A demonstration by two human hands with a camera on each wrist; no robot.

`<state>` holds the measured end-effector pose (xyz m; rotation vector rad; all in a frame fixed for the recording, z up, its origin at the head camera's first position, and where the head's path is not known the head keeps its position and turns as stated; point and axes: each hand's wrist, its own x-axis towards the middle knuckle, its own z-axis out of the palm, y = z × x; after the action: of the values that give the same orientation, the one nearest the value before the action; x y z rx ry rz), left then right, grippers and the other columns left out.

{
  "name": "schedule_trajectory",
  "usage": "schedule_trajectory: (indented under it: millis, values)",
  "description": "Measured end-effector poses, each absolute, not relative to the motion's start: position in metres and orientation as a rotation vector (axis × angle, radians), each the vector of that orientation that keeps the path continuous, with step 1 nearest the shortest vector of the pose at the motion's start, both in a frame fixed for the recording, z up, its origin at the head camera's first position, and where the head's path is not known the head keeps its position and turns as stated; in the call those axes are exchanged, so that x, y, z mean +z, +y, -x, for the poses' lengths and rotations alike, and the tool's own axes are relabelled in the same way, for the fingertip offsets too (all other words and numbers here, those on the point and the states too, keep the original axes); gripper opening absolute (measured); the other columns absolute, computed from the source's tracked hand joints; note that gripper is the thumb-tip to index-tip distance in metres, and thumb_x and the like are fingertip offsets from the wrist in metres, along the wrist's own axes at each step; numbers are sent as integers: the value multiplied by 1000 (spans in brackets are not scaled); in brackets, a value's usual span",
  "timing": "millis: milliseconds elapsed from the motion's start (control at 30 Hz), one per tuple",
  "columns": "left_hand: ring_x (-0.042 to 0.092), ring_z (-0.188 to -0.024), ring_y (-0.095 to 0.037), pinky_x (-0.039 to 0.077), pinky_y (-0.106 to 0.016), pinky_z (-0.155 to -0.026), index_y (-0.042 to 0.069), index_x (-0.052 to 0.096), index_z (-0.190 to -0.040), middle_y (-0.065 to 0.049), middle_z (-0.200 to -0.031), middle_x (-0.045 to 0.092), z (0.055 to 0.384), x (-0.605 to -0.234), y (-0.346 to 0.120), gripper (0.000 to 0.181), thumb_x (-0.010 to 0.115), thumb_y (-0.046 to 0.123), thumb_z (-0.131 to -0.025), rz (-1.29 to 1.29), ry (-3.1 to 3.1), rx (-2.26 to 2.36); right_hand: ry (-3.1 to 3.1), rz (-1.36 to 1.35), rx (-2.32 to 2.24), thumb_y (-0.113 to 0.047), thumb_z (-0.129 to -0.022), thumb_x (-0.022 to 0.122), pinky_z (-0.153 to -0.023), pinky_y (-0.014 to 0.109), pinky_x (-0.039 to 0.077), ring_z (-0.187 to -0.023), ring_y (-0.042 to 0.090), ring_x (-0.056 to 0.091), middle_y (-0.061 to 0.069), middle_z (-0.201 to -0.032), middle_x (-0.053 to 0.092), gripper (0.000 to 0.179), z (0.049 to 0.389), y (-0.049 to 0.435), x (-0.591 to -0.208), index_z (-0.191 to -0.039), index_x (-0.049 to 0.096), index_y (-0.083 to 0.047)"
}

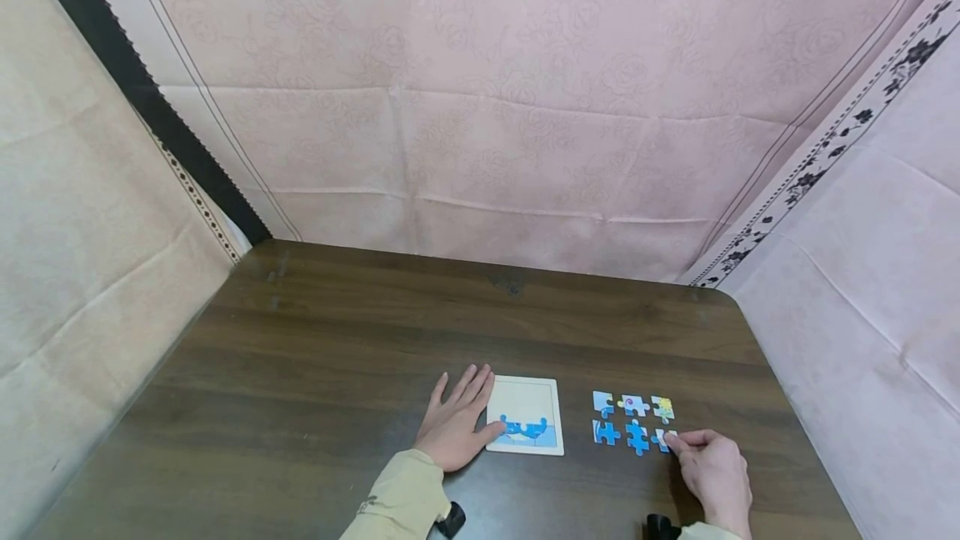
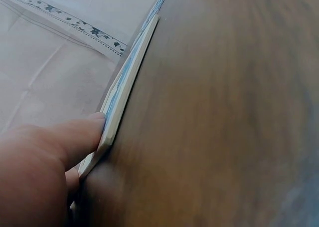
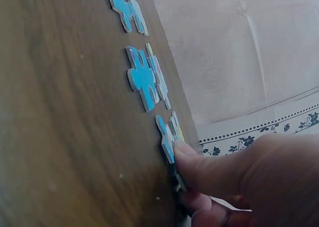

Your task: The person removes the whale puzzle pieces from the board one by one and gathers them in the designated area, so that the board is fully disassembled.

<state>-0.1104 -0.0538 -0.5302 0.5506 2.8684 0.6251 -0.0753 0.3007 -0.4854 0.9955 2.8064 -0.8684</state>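
Observation:
A square puzzle board (image 1: 525, 394) with a pale frame lies on the table, blue pieces (image 1: 528, 432) fitted along its bottom. My left hand (image 1: 453, 427) rests at the board's left side with fingers spread, its thumb on the lower left edge. In the left wrist view that thumb touches the board's rim (image 2: 122, 102). To the right of the board, loose jigsaw pieces lie in two rows. My right hand (image 1: 712, 469) pinches the lower right jigsaw piece (image 3: 165, 139) between thumb and fingers. The fingertips beneath are partly hidden.
Beside the pinched piece lie a blue jigsaw piece (image 1: 637, 437) and a blue-and-white one (image 1: 606, 432). A yellow-patterned piece (image 1: 663, 408) sits just above it. Pale cloth (image 1: 487, 148) hangs behind and at both sides of the brown wooden table (image 1: 337, 340).

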Motion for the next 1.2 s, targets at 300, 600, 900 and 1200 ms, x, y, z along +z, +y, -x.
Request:
schedule_trajectory:
  millis: [300,600,900,1200]
  values:
    - [5,-149,-18,-6,-55,-115,15,21,-156,3,-162,12,111,-530,-54,80,42,63,-95,-555,2861,627,2831,-965,-862,-38,-85,75,-66,48,43,-85,33,60,1,-76,67,35,75,300,-486,-95,71,-5]
    - [6,-149,-19,-5,-55,-115,15,21,-156,2,-162,13,110,-528,-54,80,42,63,-95,-542,2856,623,2851,-920,-867,-37,-85,74,-65,48,43,-84,31,61,1,-77,67,34,74,300,-485,-96,70,-6]
    - [7,-149,-20,-3,-55,-115,14,22,-156,1,-162,14,110,-527,-54,80,43,62,-95,-550,2853,607,2966,-878,-913,-16,-87,69,-57,39,38,-72,25,58,5,-83,63,17,73,282,-477,-99,63,-6]
    - [9,-149,-21,-3,-56,-115,14,25,-155,0,-162,17,109,-532,-54,80,45,62,-94,-545,2879,646,3135,-467,-1120,-16,-91,68,-58,31,44,-69,19,56,5,-79,62,13,85,219,-461,-98,66,-5]
